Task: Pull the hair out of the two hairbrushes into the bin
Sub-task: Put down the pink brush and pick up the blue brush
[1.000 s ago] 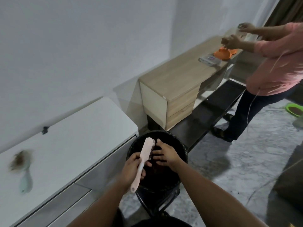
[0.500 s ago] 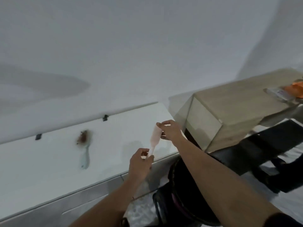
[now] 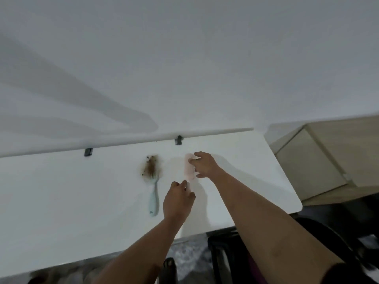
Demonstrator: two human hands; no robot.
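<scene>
A pink hairbrush lies low over the white table, blurred; whether it touches the top I cannot tell. My right hand grips its head from the right, and my left hand pinches the end of its handle. Just left of it a pale teal hairbrush lies flat on the table, handle toward me, with a brown clump of hair in its bristles. The black bin stands on the floor at the lower right, partly hidden by my right forearm.
The white wall rises right behind the table, with two small dark brackets at the back edge. A light wooden cabinet stands to the right of the table. Marbled floor shows below the table's front edge.
Both hands carried the pink hairbrush from over the bin up and left onto the table area, beside the teal hairbrush. My view swung left, away from the bin and the other person.
</scene>
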